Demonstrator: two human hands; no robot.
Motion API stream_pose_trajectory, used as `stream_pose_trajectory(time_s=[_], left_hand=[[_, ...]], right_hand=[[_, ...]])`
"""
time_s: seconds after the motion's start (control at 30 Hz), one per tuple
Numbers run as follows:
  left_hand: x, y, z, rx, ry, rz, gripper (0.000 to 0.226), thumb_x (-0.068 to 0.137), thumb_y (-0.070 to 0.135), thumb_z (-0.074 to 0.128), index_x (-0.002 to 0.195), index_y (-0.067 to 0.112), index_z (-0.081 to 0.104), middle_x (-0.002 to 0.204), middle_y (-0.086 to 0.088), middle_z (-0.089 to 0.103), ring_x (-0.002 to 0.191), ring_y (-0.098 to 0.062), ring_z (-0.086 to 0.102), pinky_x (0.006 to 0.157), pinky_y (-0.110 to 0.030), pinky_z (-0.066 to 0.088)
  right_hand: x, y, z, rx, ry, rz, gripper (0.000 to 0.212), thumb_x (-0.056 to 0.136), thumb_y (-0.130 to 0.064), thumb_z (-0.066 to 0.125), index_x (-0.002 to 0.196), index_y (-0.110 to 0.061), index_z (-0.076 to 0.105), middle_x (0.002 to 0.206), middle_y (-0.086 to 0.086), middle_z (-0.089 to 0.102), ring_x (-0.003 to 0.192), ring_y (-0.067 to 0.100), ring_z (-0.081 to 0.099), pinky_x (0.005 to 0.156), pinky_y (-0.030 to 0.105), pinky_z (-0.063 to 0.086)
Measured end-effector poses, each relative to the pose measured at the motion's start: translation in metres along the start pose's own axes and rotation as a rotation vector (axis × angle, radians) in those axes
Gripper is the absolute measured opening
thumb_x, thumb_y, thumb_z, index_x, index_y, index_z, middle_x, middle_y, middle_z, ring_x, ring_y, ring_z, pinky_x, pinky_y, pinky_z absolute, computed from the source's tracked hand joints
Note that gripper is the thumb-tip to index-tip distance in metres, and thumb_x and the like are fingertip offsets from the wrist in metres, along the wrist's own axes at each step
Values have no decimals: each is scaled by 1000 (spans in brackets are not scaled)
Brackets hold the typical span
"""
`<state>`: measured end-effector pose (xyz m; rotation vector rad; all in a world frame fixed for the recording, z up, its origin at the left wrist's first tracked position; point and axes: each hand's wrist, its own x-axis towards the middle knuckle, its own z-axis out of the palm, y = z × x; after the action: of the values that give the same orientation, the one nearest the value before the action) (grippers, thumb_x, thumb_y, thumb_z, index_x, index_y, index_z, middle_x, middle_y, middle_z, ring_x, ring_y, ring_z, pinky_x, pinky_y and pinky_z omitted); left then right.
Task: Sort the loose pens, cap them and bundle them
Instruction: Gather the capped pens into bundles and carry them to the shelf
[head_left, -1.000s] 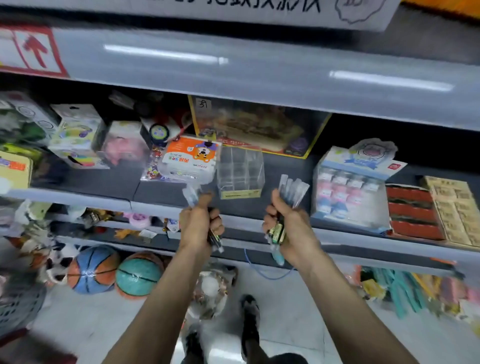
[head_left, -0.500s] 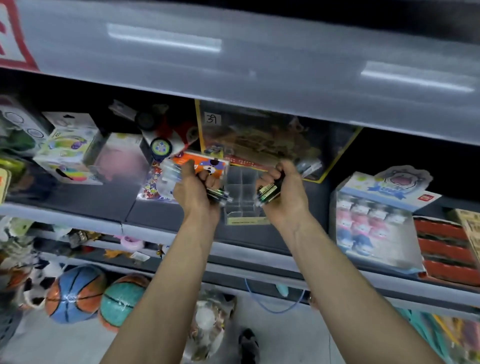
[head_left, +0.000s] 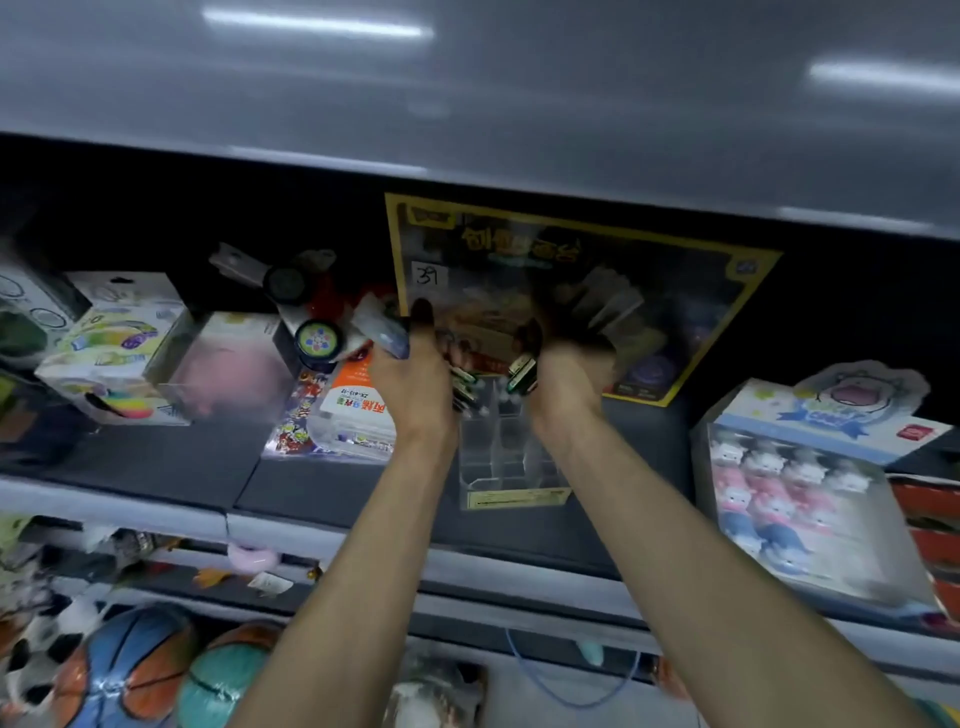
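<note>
Head view: left hand and right hand each clench a handful of pens over the clear divided box on the shelf; probably kept apart as sorted groups.

Organiser stands on the shelf. Flat pack lies at its 9 o'clock, doll box at 3 o'clock, large boxed set behind at 12 o'clock. Left hand and right hand, each holding pens, sit over it. Balls lie below at 7 o'clock.
</note>
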<state>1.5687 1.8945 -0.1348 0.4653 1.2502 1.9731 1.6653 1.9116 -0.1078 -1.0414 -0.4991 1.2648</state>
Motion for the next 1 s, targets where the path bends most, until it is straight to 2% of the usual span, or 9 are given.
stream_pose_trajectory(time_s=[0.1, 0.17, 0.27, 0.33, 0.4, 0.47, 0.63, 0.8, 1.0], left_hand=[[0, -8, 0, 172, -36, 99, 30, 95, 34, 72, 72, 26, 55, 59, 9, 55, 56, -7, 50, 53, -26, 42], [2, -9, 0, 218, -93, 135, 31, 93, 37, 73, 74, 22, 54, 58, 8, 56, 54, -6, 51, 51, -25, 43], [3, -4, 7, 261, -156, 162, 37, 90, 42, 74, 62, 28, 54, 56, 6, 50, 55, -7, 45, 51, -26, 37], [8, -1, 13, 212, -126, 154, 32, 88, 41, 74, 60, 31, 61, 55, 8, 55, 52, -9, 49, 49, -28, 40], [13, 3, 17, 139, -85, 123, 28, 86, 44, 75, 76, 18, 68, 64, -12, 64, 55, -30, 57, 52, -41, 45], [20, 0, 17, 111, -51, 76, 61, 86, 50, 76, 100, -8, 62, 78, -28, 66, 66, -44, 62, 58, -51, 50], [16, 1, 17, 224, -179, 245, 24, 86, 59, 77, 75, 39, 69, 63, 12, 63, 62, -8, 59, 53, -29, 46], [18, -12, 7, 298, -257, 280, 44, 88, 27, 77, 62, 4, 49, 59, -22, 54, 52, -38, 47, 47, -42, 40], [4, -20, -4, 358, -330, 220, 36, 82, 18, 75, 57, 25, 51, 54, 7, 52, 53, -9, 48, 48, -27, 40]], right_hand=[[4, 9, -1, -124, -26, -165, 27, 81, -24, 90, 99, -37, 75, 100, -35, 72, 103, -15, 65, 92, 16, 54], [5, 12, -4, -172, -60, -233, 22, 80, -20, 89, 84, -38, 77, 91, -37, 72, 93, -19, 65, 79, 5, 50], [4, 13, -5, -233, -94, -264, 24, 82, -22, 88, 102, -23, 76, 104, -17, 78, 102, -4, 70, 87, 14, 56], [4, 13, -4, -241, -82, -264, 20, 84, -15, 87, 98, -23, 74, 96, -23, 77, 96, -9, 70, 82, 11, 55], [4, 13, -4, -241, -75, -248, 15, 86, -11, 85, 91, -19, 73, 86, -23, 75, 87, -7, 70, 78, 11, 52], [2, 12, -5, -274, -99, -228, 11, 87, -12, 84, 91, -11, 74, 85, -16, 75, 85, -1, 71, 78, 15, 54], [-2, 11, -4, -288, -119, -230, 12, 88, -9, 83, 95, -5, 75, 93, -1, 78, 92, 7, 75, 76, 19, 56], [-1, 12, -4, -303, -111, -235, 13, 87, -9, 83, 85, -11, 71, 84, 0, 75, 77, 0, 69, 69, 17, 54], [-3, 16, -4, -330, -101, -223, 18, 87, -9, 83, 82, 3, 71, 84, 11, 75, 75, 10, 69, 64, 25, 55]])
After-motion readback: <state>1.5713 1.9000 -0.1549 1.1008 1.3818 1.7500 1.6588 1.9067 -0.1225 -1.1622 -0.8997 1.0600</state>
